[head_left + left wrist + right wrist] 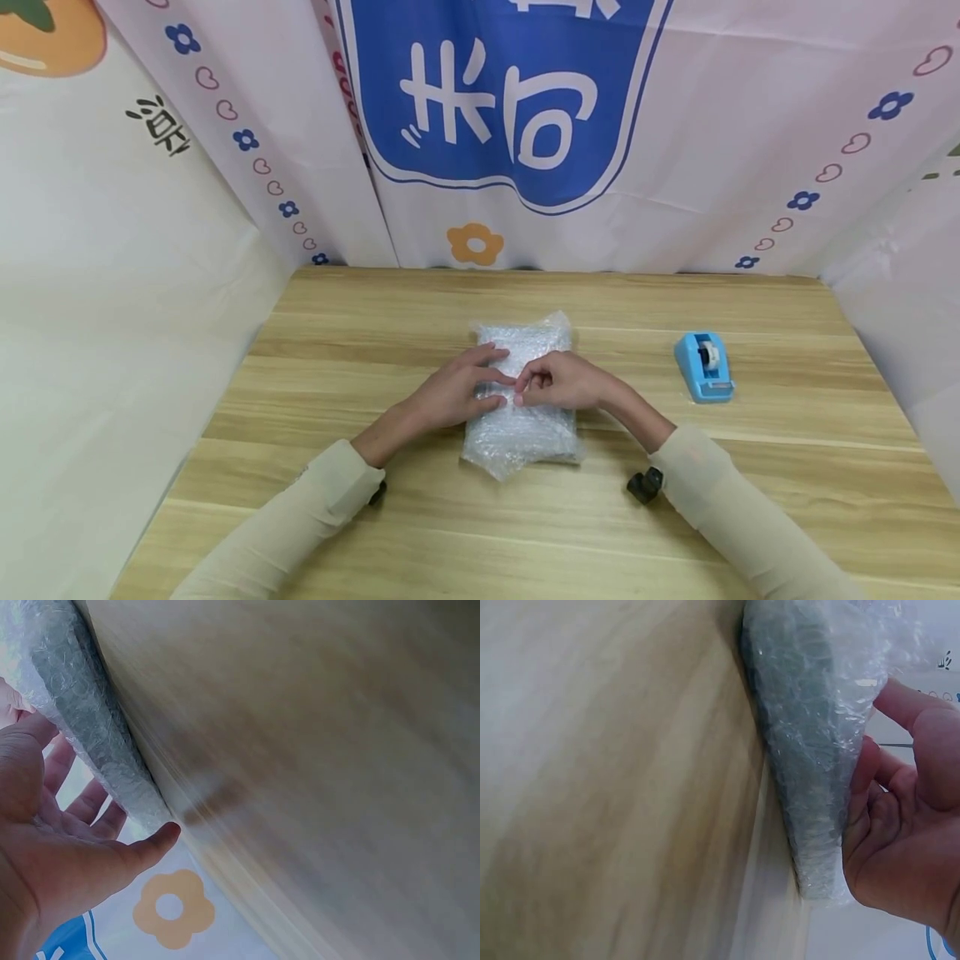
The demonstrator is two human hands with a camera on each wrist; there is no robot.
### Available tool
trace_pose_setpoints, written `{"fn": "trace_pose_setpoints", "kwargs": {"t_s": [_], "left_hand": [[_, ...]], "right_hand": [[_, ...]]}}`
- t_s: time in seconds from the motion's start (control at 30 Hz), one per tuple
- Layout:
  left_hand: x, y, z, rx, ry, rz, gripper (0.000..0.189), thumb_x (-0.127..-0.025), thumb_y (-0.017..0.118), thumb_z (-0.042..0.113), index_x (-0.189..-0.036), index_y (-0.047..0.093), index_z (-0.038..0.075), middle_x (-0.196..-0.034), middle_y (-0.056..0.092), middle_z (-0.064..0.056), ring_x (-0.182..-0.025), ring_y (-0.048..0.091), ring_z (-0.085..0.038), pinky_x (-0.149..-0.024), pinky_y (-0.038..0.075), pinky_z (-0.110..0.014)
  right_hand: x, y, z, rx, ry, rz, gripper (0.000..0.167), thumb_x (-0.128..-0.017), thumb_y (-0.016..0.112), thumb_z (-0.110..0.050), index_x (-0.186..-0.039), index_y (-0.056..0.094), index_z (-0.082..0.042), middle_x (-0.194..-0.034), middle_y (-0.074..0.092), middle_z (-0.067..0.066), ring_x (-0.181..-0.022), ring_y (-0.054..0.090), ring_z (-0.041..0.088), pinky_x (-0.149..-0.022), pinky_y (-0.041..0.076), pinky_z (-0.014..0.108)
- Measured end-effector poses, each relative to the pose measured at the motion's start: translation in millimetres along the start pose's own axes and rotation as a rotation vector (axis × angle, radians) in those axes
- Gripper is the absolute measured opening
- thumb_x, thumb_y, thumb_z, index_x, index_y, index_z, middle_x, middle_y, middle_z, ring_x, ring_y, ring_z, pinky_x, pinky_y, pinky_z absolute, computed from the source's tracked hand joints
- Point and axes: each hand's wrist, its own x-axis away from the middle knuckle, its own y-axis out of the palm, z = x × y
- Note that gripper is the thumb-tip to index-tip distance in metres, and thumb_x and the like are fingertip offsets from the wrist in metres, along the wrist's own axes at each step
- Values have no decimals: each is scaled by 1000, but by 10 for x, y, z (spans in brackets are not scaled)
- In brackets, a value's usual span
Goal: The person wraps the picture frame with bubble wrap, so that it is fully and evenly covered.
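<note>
A flat package in clear bubble wrap (521,437) lies on the wooden table, a little right of the middle. On its upper face rests my left hand (461,387), fingers spread and thumb apart. From the other side my right hand (566,382) touches the wrap, its thumb and index fingertips close together near the left index fingertip. The right hand's other fingers are curled in. Whether something thin sits between the right fingertips cannot be made out. Both wrist views show the wrap's side edge, with the left hand (67,832) and right hand (904,825) against it.
A blue tape dispenser (705,367) with a small roll of tape stands on the table (795,392) to the right. Printed cloth (420,225) hangs along the table's back edge. Pale sheets (135,350) border both sides.
</note>
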Motion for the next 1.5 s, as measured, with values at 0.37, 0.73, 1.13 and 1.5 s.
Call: {"fn": "trace_pose_setpoints", "kwargs": {"t_s": [0.37, 0.73, 1.13, 1.5], "left_hand": [[-20, -9, 6, -4, 3, 1, 33, -100, 78, 21, -132, 78, 15, -165, 52, -13, -162, 35, -39, -131, 32, -59], [8, -12, 4, 13, 3, 9, 34, -99, 79, 20, -132, 78, 13, -164, 53, -15, -161, 36, -40, -130, 33, -59], [-2, 6, 4, 21, 8, 2, 31, -100, 78, 20, -130, 79, 13, -163, 53, -15, -161, 36, -40, -130, 33, -60], [-8, 5, 29, 8, -6, 8, 31, -99, 79, 21, -129, 79, 13, -163, 54, -14, -161, 37, -38, -130, 33, -59]], "right_hand": [[-7, -22, -3, 25, -5, -4, 19, -99, 77, -30, -105, 79, -12, -74, 59, -7, -65, 46, 7, -62, 40, 20], [-46, -39, -63, 28, 11, 55, 17, -96, 78, -20, -109, 78, -9, -75, 71, -3, -61, 51, 7, -60, 43, 22], [-5, -106, -120, 116, 73, 100, 30, -94, 84, -22, -117, 74, -6, -84, 77, 0, -72, 66, 8, -71, 55, 25], [29, -43, -92, 192, 73, 176, 32, -93, 86, -21, -118, 73, -7, -79, 76, -6, -70, 69, 7, -71, 57, 26]]}}
